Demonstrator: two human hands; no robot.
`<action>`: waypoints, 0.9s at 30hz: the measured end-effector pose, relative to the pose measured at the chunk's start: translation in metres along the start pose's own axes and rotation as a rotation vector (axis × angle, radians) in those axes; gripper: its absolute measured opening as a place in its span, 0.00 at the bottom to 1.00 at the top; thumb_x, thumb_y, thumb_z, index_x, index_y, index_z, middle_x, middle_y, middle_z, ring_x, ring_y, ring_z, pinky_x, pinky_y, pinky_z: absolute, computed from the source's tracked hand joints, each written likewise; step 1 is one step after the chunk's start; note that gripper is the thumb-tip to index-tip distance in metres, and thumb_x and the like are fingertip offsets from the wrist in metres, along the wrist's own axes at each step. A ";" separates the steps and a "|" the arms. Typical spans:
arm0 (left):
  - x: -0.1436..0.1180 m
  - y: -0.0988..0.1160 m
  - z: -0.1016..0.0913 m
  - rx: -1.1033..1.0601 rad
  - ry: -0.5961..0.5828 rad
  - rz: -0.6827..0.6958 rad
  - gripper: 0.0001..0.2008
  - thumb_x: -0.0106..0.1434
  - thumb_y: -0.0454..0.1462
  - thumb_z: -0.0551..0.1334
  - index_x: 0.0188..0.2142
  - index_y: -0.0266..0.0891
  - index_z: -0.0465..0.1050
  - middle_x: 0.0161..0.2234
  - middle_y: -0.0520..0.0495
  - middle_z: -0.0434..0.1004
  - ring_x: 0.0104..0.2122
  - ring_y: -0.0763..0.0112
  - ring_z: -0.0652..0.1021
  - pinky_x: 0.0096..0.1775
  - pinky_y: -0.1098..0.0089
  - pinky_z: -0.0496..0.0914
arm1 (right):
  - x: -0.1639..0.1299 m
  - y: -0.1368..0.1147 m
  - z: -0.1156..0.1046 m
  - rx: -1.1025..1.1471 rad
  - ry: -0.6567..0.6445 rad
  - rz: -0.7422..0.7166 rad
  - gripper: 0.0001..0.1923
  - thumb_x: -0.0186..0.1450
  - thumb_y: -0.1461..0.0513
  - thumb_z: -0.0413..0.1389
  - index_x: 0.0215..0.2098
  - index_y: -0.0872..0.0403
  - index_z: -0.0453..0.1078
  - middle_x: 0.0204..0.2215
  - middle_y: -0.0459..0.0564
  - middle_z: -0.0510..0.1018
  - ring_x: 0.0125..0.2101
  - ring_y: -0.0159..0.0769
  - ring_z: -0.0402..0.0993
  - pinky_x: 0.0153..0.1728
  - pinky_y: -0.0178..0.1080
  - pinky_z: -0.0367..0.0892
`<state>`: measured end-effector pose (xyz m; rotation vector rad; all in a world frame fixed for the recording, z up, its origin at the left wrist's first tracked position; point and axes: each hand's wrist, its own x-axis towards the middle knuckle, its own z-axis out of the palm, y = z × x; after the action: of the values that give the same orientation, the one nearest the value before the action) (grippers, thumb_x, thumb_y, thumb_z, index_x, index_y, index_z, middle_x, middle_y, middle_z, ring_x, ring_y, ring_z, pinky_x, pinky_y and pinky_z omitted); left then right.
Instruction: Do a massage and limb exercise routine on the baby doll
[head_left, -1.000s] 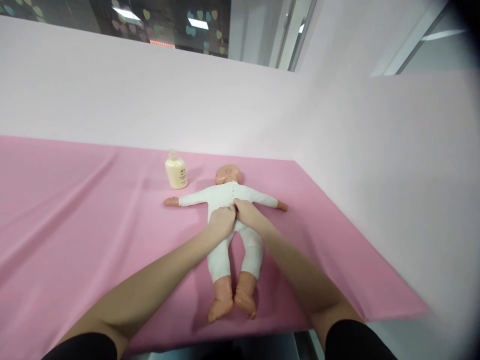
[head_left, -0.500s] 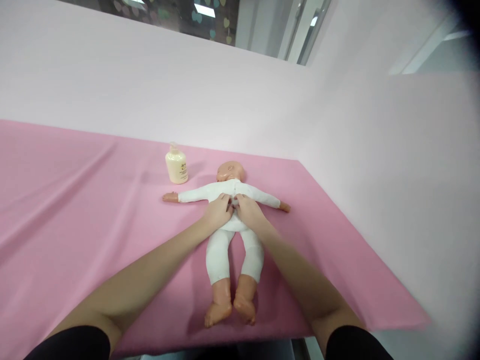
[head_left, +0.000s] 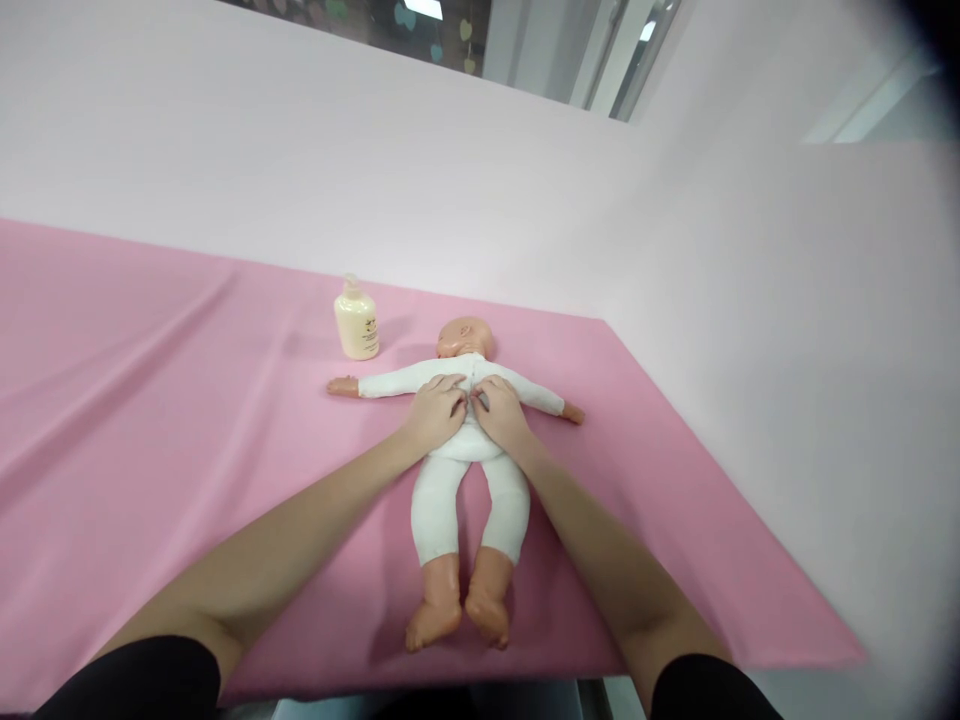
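A baby doll (head_left: pixel 470 440) in a white suit lies stretched out on the pink cloth, its head away from me and turned to the left. Both its arms spread sideways, and its bare feet point towards me. My left hand (head_left: pixel 437 410) rests on the left side of the doll's torso, fingers laid across it. Mirroring it on the right side, my right hand (head_left: pixel 501 412) lies with its thumb apart from the fingers. The two hands nearly meet at the middle seam. Neither holds anything that I can see.
A cream pump bottle (head_left: pixel 357 322) stands beyond the doll's left-hand arm. Pink cloth (head_left: pixel 187 420) covers the table, with creases at the left. White walls (head_left: pixel 720 250) rise behind and to the right, with a window (head_left: pixel 540 50) at the top.
My hands have slid slightly up the doll's torso, and the fingers lie flatter and more spread than before. The camera view has shifted a little.
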<state>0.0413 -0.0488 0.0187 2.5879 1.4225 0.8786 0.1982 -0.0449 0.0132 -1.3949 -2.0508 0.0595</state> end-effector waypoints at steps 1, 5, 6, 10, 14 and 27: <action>-0.001 0.000 0.000 -0.011 -0.004 -0.005 0.10 0.63 0.35 0.52 0.36 0.40 0.72 0.57 0.47 0.66 0.56 0.60 0.65 0.54 0.60 0.63 | 0.000 0.001 0.000 0.020 0.000 -0.002 0.06 0.63 0.66 0.50 0.36 0.55 0.69 0.36 0.51 0.74 0.41 0.39 0.67 0.49 0.41 0.60; -0.002 0.000 0.001 -0.047 -0.063 -0.045 0.11 0.65 0.37 0.51 0.44 0.40 0.69 0.61 0.47 0.60 0.62 0.62 0.58 0.56 0.58 0.59 | 0.001 0.002 -0.001 0.063 -0.008 0.040 0.12 0.63 0.66 0.49 0.44 0.57 0.67 0.38 0.52 0.75 0.43 0.38 0.67 0.50 0.40 0.60; -0.002 0.000 0.000 -0.049 -0.070 -0.055 0.13 0.65 0.38 0.51 0.46 0.40 0.68 0.61 0.47 0.60 0.62 0.62 0.58 0.57 0.58 0.59 | 0.001 0.002 -0.002 0.066 -0.012 0.051 0.13 0.64 0.66 0.48 0.46 0.57 0.67 0.38 0.52 0.75 0.43 0.38 0.67 0.50 0.40 0.60; -0.002 0.002 -0.001 -0.038 -0.077 -0.083 0.21 0.67 0.41 0.49 0.58 0.40 0.59 0.62 0.45 0.59 0.62 0.63 0.57 0.58 0.58 0.57 | 0.001 0.001 -0.002 0.056 -0.004 0.063 0.19 0.64 0.66 0.47 0.53 0.57 0.64 0.43 0.54 0.73 0.46 0.39 0.66 0.52 0.41 0.60; -0.002 0.001 0.001 -0.005 -0.112 -0.080 0.25 0.67 0.41 0.47 0.62 0.39 0.53 0.65 0.46 0.52 0.64 0.62 0.53 0.61 0.57 0.52 | -0.001 0.001 -0.001 0.005 0.031 0.072 0.21 0.64 0.65 0.47 0.55 0.55 0.64 0.52 0.57 0.66 0.54 0.41 0.61 0.57 0.45 0.55; -0.002 -0.002 0.005 -0.008 -0.160 -0.097 0.26 0.67 0.41 0.45 0.64 0.41 0.51 0.67 0.48 0.45 0.66 0.61 0.48 0.62 0.52 0.46 | -0.001 0.005 0.001 -0.027 -0.046 0.085 0.25 0.65 0.63 0.44 0.60 0.57 0.57 0.62 0.56 0.59 0.62 0.40 0.53 0.61 0.46 0.49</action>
<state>0.0411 -0.0481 0.0132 2.4951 1.4810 0.6483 0.2015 -0.0432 0.0099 -1.5098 -2.0363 0.1010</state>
